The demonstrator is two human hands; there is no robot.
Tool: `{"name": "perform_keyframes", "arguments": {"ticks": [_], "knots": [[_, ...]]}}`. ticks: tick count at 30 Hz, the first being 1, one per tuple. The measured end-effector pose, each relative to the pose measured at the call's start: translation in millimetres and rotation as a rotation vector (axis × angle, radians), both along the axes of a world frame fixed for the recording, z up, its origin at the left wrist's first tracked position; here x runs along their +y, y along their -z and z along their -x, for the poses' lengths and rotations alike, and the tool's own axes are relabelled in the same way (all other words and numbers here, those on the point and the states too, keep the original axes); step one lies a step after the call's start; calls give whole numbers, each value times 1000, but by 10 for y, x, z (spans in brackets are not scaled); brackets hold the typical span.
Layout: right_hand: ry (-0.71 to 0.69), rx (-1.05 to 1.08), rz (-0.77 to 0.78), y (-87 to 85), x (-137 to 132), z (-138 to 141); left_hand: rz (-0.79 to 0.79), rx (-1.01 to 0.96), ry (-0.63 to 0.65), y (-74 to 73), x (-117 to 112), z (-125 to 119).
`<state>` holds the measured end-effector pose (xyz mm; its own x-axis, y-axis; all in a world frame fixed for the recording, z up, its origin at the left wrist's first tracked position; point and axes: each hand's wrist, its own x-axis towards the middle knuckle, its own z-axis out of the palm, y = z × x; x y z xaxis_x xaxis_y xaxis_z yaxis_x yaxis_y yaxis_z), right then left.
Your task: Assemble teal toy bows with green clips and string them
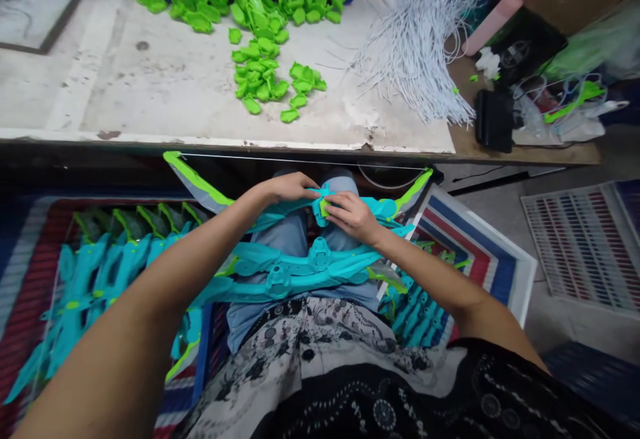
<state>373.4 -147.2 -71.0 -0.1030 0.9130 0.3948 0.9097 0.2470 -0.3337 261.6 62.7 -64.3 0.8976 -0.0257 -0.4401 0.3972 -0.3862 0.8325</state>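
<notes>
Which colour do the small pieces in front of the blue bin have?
The small pieces are bright green, clearest in the head view.

A worktable (165,85) with a stained, scuffed white top and a chipped front edge (280,144) spans the background. Grey floor (545,322) shows at right, under soft light, with shadow beneath the tabletop.

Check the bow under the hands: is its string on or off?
On: the white string runs straight between the two green tips of the bow. How it is fastened is too small to tell.
</notes>
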Motion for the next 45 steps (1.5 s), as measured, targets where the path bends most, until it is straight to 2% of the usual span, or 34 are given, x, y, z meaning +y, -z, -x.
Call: {"name": "perform_keyframes", "arguments": {"ticks": [3, 5, 7, 10, 13, 17, 20, 24, 26, 28, 30, 32, 35, 38, 40, 42, 45], "knots": [[-25, -26, -66, 19, 20, -2, 18, 6, 6, -5, -3, -5], [-36, -37, -56, 43, 3, 14, 26, 0, 41, -31, -14, -14], [-1, -13, -9, 74, -20, 34, -39, 3, 85, -66, -40, -35], [144, 125, 89, 104, -27, 59, -202, 26, 100, -105, -102, -78], [342, 271, 222, 85, 20, 75, -260, 17, 85, -108, -167, -109], [494, 236, 390, 52, 90, 97, -283, -37, 52, -97, -212, -108], [456, 162, 356, 79, 61, 97, -357, -47, 80, -142, -263, -47], [359, 67, 268, 76, -49, 56, -690, -140, 93, -261, -482, 157], [352, 0, 241, -1, -71, 28, -873, -173, 66, -316, -621, 250], [329, -71, 208, -139, -39, 1, -980, -185, 27, -373, -700, 299], [298, -124, 162, -328, 42, -14, -1009, -215, -38, -460, -670, 333], [268, -153, 94, -541, 140, 1, -996, -252, -123, -601, -531, 421], [236, -171, -37, -821, 238, 96, -981, -269, -329, -874, -222, 775], [193, -157, -135, -925, 229, 252, -973, -232, -571, -1090, 57, 1404], [78, -138, -91, -861, 179, 362, -969, -156, -743, -1153, 161, 1923], [-84, -110, 36, -713, 108, 462, -967, -56, -929, -1147, 175, 2488], [-259, -54, 257, -429, -29, 570, -969, 43, -1190, -1007, 9, 3367]]}}
